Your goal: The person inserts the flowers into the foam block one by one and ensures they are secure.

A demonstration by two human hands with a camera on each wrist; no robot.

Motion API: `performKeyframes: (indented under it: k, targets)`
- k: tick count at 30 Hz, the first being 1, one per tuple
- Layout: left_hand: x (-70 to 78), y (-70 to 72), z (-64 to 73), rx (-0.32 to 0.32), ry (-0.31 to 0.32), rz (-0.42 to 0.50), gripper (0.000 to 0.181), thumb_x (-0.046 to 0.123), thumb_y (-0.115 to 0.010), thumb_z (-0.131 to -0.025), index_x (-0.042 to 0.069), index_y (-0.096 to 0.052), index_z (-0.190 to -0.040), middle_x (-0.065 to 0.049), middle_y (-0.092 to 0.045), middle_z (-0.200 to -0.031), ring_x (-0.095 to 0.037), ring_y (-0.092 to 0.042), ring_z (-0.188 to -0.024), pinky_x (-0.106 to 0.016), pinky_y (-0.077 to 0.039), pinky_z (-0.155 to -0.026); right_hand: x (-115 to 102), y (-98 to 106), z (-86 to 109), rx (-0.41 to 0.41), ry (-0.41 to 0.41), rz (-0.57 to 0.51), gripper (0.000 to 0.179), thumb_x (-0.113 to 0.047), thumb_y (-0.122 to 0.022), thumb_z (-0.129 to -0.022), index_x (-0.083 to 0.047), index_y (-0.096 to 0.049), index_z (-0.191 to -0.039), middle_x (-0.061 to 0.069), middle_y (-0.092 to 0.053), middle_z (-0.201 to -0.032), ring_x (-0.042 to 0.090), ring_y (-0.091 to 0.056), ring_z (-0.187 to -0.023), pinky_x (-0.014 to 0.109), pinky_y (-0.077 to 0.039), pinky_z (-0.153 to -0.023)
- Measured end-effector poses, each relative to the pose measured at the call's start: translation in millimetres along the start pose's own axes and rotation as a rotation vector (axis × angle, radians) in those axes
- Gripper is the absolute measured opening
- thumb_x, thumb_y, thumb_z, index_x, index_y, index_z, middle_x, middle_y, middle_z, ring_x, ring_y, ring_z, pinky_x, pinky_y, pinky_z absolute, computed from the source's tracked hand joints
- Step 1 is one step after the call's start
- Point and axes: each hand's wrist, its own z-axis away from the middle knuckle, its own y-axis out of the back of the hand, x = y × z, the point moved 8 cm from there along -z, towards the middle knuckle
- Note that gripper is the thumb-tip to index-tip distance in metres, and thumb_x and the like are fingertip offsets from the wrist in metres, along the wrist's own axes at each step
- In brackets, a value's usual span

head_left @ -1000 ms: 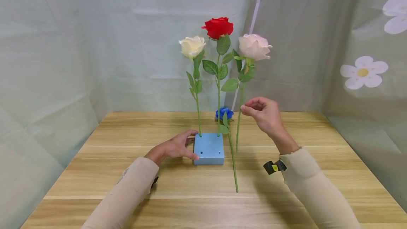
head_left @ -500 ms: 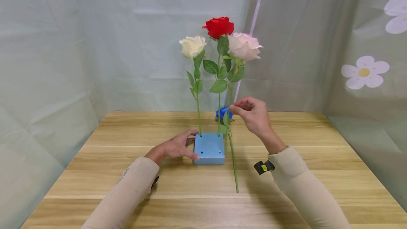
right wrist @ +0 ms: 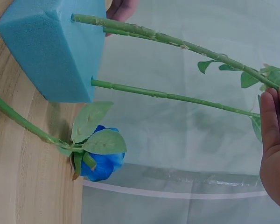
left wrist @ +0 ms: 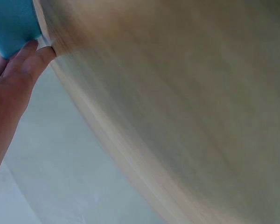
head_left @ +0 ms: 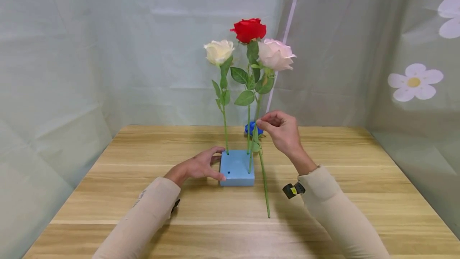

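Observation:
My right hand [head_left: 284,133] pinches the green stem of a pale pink rose [head_left: 276,54] between thumb and fingertips. The lower end of that stem stands in the front right hole of a light blue foam block [head_left: 235,165]; the right wrist view shows the stem [right wrist: 186,45] entering the foam. My left hand [head_left: 199,166] holds the block's left side, thumb at the front corner and fingers at the back one. A cream rose [head_left: 219,52] and a red rose [head_left: 249,30] stand upright in the back holes. The front left hole is bare.
A blue rose [head_left: 253,128] lies on the wooden table [head_left: 143,211], right of the block, its stem pointing towards me. Pale cloth [head_left: 161,51] hangs behind the table and at both sides, with printed flowers on the right.
My right hand has moved left with the pink rose, then slightly down. The stem's end went from beside the block into its front right hole. The left hand has stayed on the block.

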Motion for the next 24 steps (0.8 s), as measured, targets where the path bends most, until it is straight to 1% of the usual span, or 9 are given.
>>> performKeyframes:
  k: [7, 11, 14, 20, 24]
  targets:
    - [-0.9, -0.7, 0.0, -0.005, 0.002, 0.019, 0.097, 0.010, -0.085, -0.080, -0.003, -0.022, -0.153, -0.023, -0.024, -0.158, -0.042, -0.027, -0.145, -0.051, -0.032, -0.113, 0.5, -2.9, 2.8, -0.014, 0.028, 0.008, 0.014, -0.009, -0.075, -0.091, 0.004, -0.069, -0.093, 0.009, -0.073, -0.084, 0.018, -0.069, -0.076, 0.023, -0.052, -0.064]
    - [-0.7, -1.0, 0.4, -0.005, 0.002, 0.018, 0.098, 0.010, -0.085, -0.080, -0.003, -0.022, -0.154, -0.023, -0.024, -0.158, -0.042, -0.027, -0.145, -0.051, -0.032, -0.113, 4.1, -3.6, 4.8, -0.022, 0.026, 0.014, 0.015, -0.009, -0.075, -0.090, 0.005, -0.069, -0.092, 0.009, -0.072, -0.083, 0.013, -0.067, -0.072, 0.023, -0.051, -0.062]
    - [-1.4, -0.9, 0.3, -0.009, -0.001, 0.018, 0.097, 0.010, -0.084, -0.081, -0.003, -0.021, -0.154, -0.023, -0.023, -0.159, -0.042, -0.027, -0.145, -0.051, -0.032, -0.113, 5.2, -4.6, 5.8, -0.030, 0.029, 0.001, 0.016, -0.009, -0.075, -0.090, 0.006, -0.069, -0.093, 0.009, -0.072, -0.083, 0.010, -0.066, -0.072, 0.022, -0.052, -0.064]
    - [-2.7, -0.6, 0.0, -0.014, 0.004, 0.019, 0.097, 0.011, -0.084, -0.081, -0.002, -0.021, -0.154, -0.022, -0.023, -0.159, -0.041, -0.026, -0.146, -0.052, -0.032, -0.113, 5.6, -7.6, 7.6, -0.055, 0.061, 0.014, 0.014, -0.008, -0.076, -0.089, 0.005, -0.070, -0.092, 0.013, -0.071, -0.082, 0.012, -0.066, -0.069, 0.024, -0.052, -0.062]
    - [-1.8, -0.1, -0.6, -0.014, 0.006, 0.016, 0.096, 0.011, -0.084, -0.081, -0.001, -0.022, -0.154, -0.021, -0.024, -0.159, -0.040, -0.026, -0.146, -0.052, -0.031, -0.114, 8.7, -9.1, 8.6, -0.073, 0.057, 0.020, 0.014, -0.008, -0.076, -0.090, 0.005, -0.071, -0.091, 0.014, -0.071, -0.082, 0.012, -0.066, -0.069, 0.025, -0.052, -0.062]
